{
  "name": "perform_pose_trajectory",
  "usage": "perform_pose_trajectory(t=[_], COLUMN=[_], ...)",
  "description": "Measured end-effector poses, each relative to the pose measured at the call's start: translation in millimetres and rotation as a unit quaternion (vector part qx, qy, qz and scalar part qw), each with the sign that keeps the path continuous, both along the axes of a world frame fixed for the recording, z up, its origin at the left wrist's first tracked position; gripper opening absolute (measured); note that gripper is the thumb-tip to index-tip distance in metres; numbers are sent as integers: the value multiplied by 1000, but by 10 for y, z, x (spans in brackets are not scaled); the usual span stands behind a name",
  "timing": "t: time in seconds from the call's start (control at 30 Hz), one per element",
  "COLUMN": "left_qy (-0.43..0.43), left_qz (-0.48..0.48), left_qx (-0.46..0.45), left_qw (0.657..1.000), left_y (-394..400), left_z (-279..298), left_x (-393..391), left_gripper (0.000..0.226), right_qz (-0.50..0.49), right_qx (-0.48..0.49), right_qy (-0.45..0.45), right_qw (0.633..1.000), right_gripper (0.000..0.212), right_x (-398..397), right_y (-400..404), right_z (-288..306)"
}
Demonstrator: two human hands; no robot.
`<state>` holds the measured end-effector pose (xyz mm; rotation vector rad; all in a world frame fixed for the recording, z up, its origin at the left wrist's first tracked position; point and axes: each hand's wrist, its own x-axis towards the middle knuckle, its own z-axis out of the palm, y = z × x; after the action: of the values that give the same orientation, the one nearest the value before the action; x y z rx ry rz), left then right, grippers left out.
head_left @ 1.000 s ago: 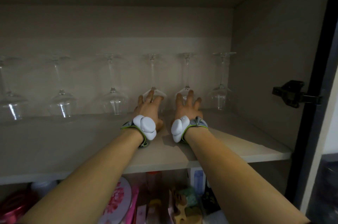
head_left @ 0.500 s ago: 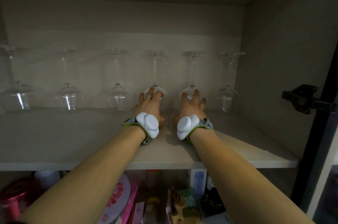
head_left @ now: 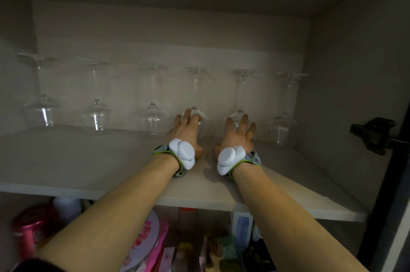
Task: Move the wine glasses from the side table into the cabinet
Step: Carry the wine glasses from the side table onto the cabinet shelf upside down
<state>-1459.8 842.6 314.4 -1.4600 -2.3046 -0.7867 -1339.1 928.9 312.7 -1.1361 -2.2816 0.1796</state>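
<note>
Several clear wine glasses stand upside down in a row at the back of the cabinet shelf [head_left: 93,160]. My left hand [head_left: 186,132] wraps over the bowl of the fourth wine glass [head_left: 195,85] from the left. My right hand [head_left: 238,134] cups the bowl of the fifth wine glass [head_left: 243,92], fingers spread over it. Both glasses rest rim-down on the shelf. A further glass [head_left: 282,123] stands just right of my right hand, and another [head_left: 153,118] just left of my left hand. Each wrist carries a white tracker.
The cabinet's right wall [head_left: 346,94] is close to the last glass, with a black hinge [head_left: 375,134] at the door edge. Below the shelf sit a pink tin [head_left: 33,227], a floral plate [head_left: 144,243] and assorted packets.
Both hands stay on the same two glasses at the back of the shelf. My view has swung a little, bringing the leftmost glasses and the left wall into sight.
</note>
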Motion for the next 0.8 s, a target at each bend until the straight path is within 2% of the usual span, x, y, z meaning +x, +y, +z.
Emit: perform_pose_trajectory(t=[0.1, 0.23, 0.33, 0.5, 0.63, 0.8], left_qy=[-12, -8, 4, 28, 46, 18], left_qz=[1, 15, 27, 57, 89, 76], left_qx=[17, 30, 34, 7, -33, -80], left_qw=[1000, 999, 999, 998, 994, 994], left_y=[-86, -262, -382, -605, -714, -804], left_z=[36, 75, 91, 124, 97, 60], left_x=[63, 85, 38, -188, -408, -708], left_gripper=[79, 75, 70, 75, 82, 86], right_qz=[1, 58, 84, 117, 130, 109], right_qx=[48, 58, 83, 106, 81, 64], right_qy=[4, -20, -35, -63, -60, -81], right_qw=[999, 996, 992, 985, 986, 989], right_gripper=[76, 84, 80, 76, 78, 84], right_x=[10, 43, 35, -99, -273, -543], right_y=[-51, -161, -240, -394, -479, -577], right_z=[5, 56, 57, 136, 99, 35])
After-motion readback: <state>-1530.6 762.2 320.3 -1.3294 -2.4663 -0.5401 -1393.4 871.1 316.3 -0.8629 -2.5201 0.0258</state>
